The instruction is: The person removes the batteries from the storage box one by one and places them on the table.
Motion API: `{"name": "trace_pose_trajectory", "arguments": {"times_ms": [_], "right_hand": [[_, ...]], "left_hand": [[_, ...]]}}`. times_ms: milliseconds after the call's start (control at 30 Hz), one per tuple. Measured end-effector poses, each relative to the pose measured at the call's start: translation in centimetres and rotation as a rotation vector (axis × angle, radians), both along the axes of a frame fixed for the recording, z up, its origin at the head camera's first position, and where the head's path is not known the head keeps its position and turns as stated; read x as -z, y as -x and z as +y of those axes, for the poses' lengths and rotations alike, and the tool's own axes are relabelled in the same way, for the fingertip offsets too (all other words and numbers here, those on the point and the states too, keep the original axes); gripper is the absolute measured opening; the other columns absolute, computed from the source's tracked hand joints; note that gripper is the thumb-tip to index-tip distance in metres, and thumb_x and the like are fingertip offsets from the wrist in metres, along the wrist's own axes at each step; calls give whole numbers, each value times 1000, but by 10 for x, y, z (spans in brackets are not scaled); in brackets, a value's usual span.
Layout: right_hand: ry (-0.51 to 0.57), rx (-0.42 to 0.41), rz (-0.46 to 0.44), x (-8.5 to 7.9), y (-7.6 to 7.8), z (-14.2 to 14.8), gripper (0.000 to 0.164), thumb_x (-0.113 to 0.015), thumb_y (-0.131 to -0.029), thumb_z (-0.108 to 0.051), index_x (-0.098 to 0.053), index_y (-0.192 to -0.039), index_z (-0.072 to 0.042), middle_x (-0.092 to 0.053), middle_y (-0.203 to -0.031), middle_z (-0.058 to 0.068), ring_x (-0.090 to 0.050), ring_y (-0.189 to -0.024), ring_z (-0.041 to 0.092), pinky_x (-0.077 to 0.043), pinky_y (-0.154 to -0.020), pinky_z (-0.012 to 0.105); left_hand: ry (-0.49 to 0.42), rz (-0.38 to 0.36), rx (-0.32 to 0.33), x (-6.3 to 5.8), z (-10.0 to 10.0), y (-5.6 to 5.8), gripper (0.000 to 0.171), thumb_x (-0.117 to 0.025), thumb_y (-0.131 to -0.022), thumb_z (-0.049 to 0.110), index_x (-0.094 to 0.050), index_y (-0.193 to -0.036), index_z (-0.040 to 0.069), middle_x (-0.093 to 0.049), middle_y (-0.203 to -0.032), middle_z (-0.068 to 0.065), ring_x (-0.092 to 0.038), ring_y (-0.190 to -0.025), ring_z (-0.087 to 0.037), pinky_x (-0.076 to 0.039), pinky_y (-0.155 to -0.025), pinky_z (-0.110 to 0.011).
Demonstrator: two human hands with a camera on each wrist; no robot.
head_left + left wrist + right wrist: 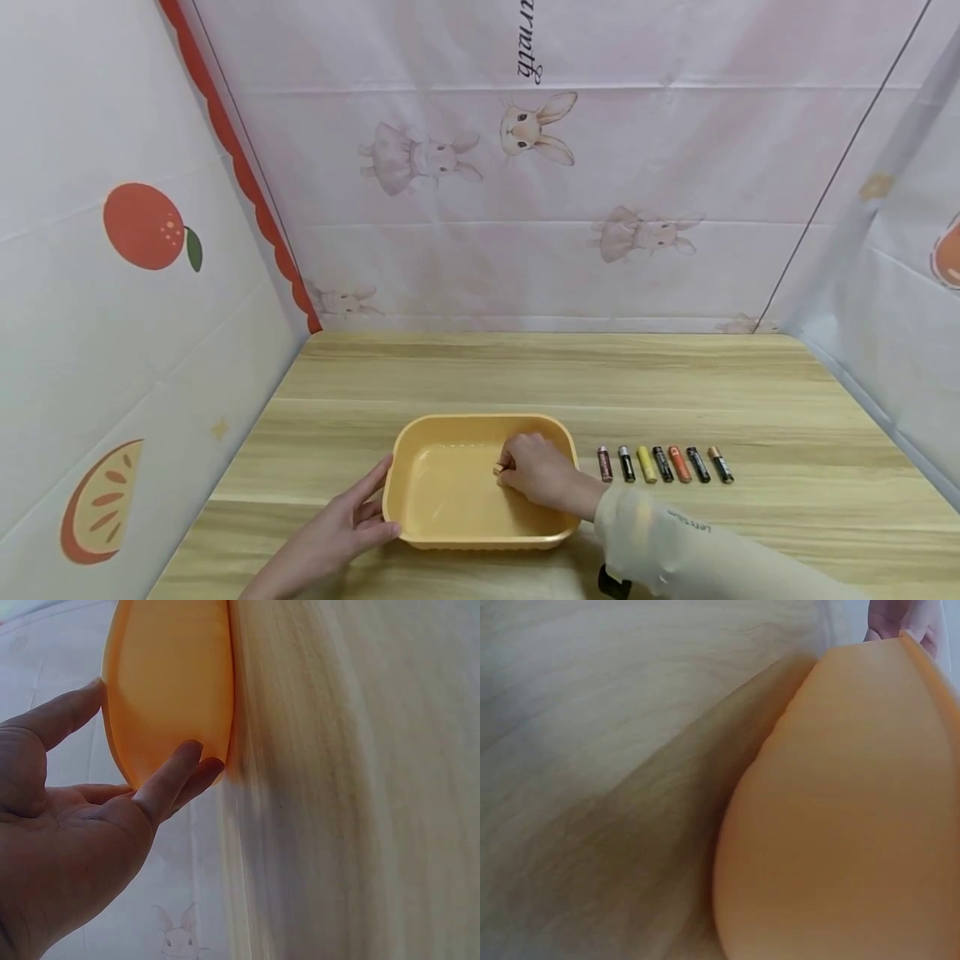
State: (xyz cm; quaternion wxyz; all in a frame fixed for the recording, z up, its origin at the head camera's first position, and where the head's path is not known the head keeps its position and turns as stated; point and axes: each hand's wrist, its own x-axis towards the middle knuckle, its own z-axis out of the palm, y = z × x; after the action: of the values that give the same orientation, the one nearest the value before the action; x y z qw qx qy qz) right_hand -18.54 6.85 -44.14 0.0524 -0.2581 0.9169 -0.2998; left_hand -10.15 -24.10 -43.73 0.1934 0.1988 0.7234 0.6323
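Note:
A yellow plastic basin [442, 542] stands on the wooden table in the head view. At its left end is my left hand [341, 529], fingers spread and fairly straight. In the left wrist view the thumb and fingertips of my left hand [82, 832] touch the rim and outer wall of the basin [172, 682]. My right hand [542, 471] reaches inside over the right part of the basin, fingers curled. It pinches a battery [498, 469], whose gold-coloured end shows; the rest is hidden by the fingers. The right wrist view shows the basin's outer wall [840, 810].
Right of the basin, several batteries lie in a spaced row, among them a yellow battery [647, 464] and an orange battery [679, 464]. Printed cloth walls [450, 275] enclose the wooden table [525, 367] at the back and sides.

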Motion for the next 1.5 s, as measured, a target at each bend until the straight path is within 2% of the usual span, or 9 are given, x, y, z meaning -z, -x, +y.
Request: {"name": "trace_pose_trajectory", "arguments": {"times_ms": [133,233,333,533,667,833,1133,1300,1500], "right_hand": [[46,-8,-51,3,4,-1,13,-81,-86,-6,-72,-77,-9,-63,-70,-6,-51,-59,6,-43,-50,21],[101,-39,-128,3,7,0,13,-80,-90,-9,-74,-79,-10,-63,-68,-8,-51,-57,5,-41,-49,19],[237,-103,-292,-3,9,4,11,-74,-96,-11,-74,-87,-5,-61,-70,-6,-50,-61,6,-41,-52,19],[585,-226,-732,-29,12,20,20,-59,-107,-14,-64,-115,3,-62,-89,6,-58,-75,15,-52,-66,25],[713,-304,-874,-45,16,33,21,-52,-110,-13,-59,-123,1,-61,-97,10,-60,-80,17,-56,-74,28],[794,-317,-872,-59,19,54,20,-52,-110,-14,-60,-122,0,-61,-101,8,-60,-84,18,-56,-77,29],[865,-238,-796,-82,18,104,21,-51,-110,-14,-60,-122,1,-62,-102,7,-59,-85,15,-55,-75,26],[900,-248,-753,-88,18,133,20,-47,-111,-9,-64,-117,-1,-64,-101,4,-61,-85,14,-55,-76,25],[957,-268,-725,-87,17,167,29,-39,-112,-5,-67,-114,-2,-66,-105,4,-63,-88,14,-56,-79,24]], "left_hand": [[13,-8,-4,-1,1,-1,91,-65,-102,5,3,-162,-5,6,-166,-32,-35,-140,-56,-53,-100,-27],[23,-16,-10,-1,1,-1,92,-66,-101,6,2,-163,-3,5,-167,-30,-34,-141,-55,-52,-101,-27],[25,-17,-11,0,2,-2,93,-66,-101,6,2,-163,-2,5,-167,-29,-34,-142,-54,-52,-102,-27],[26,-23,-22,-1,2,-2,93,-67,-101,7,0,-164,-2,3,-167,-29,-34,-142,-54,-52,-102,-27],[26,-32,-24,-1,1,-2,93,-67,-101,7,0,-164,0,4,-168,-28,-34,-143,-53,-51,-102,-28],[31,-35,-24,-1,0,-2,93,-67,-101,8,0,-164,1,4,-168,-28,-35,-143,-51,-51,-102,-27],[40,-42,-24,-2,0,-1,94,-68,-101,11,0,-165,1,4,-168,-27,-36,-143,-50,-51,-102,-27],[39,-37,-21,-1,0,0,93,-68,-101,10,0,-164,0,4,-168,-29,-34,-143,-52,-51,-102,-27],[42,-35,-20,-1,1,0,94,-68,-101,11,0,-164,0,3,-168,-28,-35,-143,-51,-51,-102,-26]]}}
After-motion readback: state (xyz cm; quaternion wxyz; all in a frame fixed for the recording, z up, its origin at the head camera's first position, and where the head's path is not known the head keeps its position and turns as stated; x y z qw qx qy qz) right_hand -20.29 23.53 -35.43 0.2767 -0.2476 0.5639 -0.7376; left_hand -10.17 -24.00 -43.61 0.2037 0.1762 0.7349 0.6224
